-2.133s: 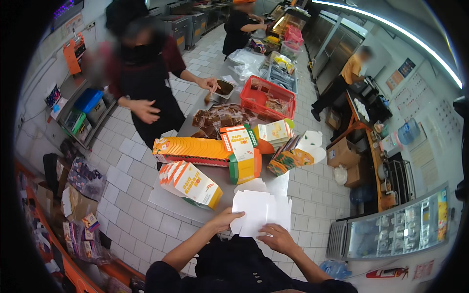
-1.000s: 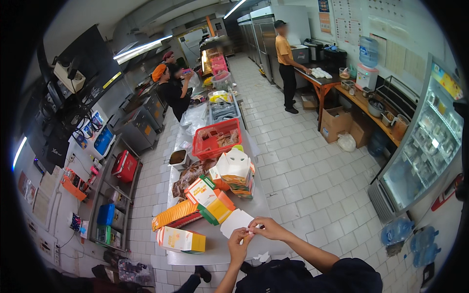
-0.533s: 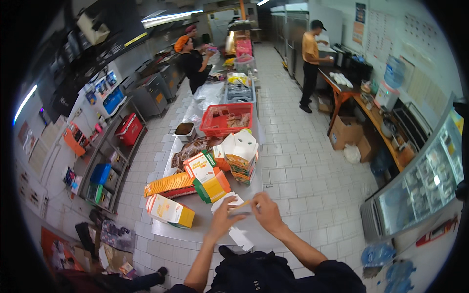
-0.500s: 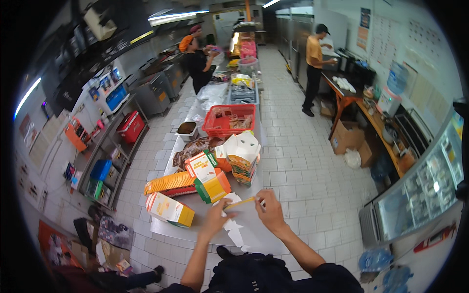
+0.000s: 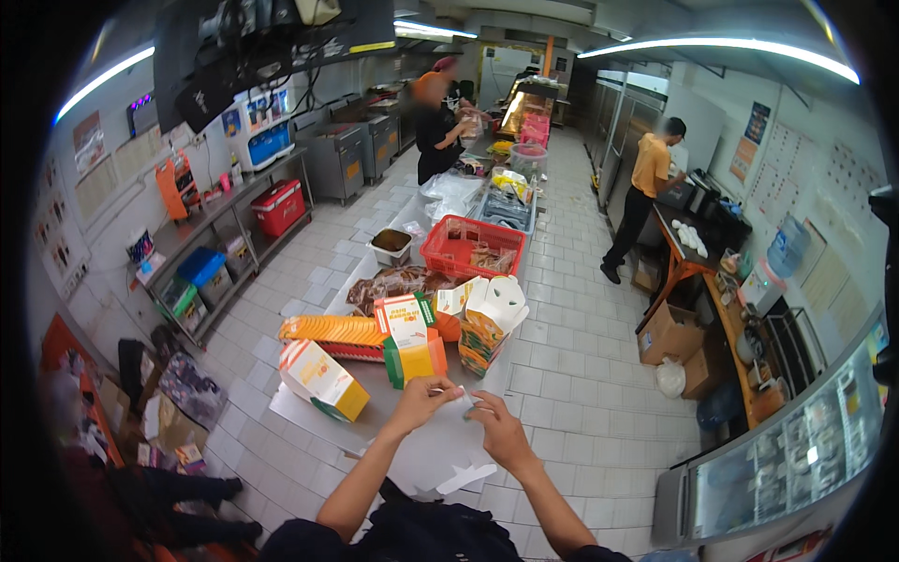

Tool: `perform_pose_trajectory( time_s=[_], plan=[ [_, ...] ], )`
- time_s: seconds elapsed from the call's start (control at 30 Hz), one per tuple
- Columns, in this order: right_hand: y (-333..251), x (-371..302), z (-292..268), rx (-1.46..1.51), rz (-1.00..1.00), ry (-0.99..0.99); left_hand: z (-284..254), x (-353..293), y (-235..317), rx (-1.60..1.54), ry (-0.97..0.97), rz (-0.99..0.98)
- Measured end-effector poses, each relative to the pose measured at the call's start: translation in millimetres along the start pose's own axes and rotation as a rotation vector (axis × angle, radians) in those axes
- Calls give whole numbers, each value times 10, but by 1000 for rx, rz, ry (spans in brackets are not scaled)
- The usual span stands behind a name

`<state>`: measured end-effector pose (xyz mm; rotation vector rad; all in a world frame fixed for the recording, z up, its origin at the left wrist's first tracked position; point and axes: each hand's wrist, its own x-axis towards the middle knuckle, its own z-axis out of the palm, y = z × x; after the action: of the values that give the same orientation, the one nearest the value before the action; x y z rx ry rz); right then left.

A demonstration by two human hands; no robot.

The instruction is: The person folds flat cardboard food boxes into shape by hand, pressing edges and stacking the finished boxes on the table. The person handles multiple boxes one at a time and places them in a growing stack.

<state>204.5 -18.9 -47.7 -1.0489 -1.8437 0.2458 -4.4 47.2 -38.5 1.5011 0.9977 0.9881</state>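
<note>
My left hand (image 5: 423, 403) pinches the upper edge of a flat, unfolded white carton (image 5: 426, 459) at the near end of the steel table. My right hand (image 5: 500, 433) grips the same carton's edge a short way to the right, fingers bent. Cut-out flaps show along the carton's lower right. Just beyond my hands stands a carton with green and orange sides (image 5: 412, 342). An assembled white-and-yellow carton (image 5: 328, 382) lies tilted to the left. Behind it runs a row of orange nested cartons (image 5: 342, 330). A stack of opened cartons (image 5: 492, 318) rises on the right.
Farther along the table are brown plastic-wrapped goods (image 5: 398, 286), a metal pan (image 5: 390, 245) and a red basket (image 5: 440, 259). One person (image 5: 438, 140) works at the far left of the table, another (image 5: 648, 178) at a right-hand counter. Shelves (image 5: 220, 290) line the left.
The carton has turned from edge-on to showing its broad white face. My right hand has come lower and closer to my left. The view has swung, shifting the far scene rightward.
</note>
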Motion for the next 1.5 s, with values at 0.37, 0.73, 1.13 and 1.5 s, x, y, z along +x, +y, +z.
perform_pose_trajectory(
  time_s=[0.37, 0.73, 1.13, 1.5],
  plan=[
    [-118, -234, 78, -61, 32, 179, 473, -297, -293, -174, 60, -91],
    [-83, -89, 64, 235, 307, 83, 393, -509, 54, 397, 157, 226],
    [-373, 202, 329, 616, 485, 518, 283, -218, 105, 157, -44, 56],
    [4, -23, 164, -305, 234, 166, 87, -568, -409, 132, 504, -73]
  ],
)
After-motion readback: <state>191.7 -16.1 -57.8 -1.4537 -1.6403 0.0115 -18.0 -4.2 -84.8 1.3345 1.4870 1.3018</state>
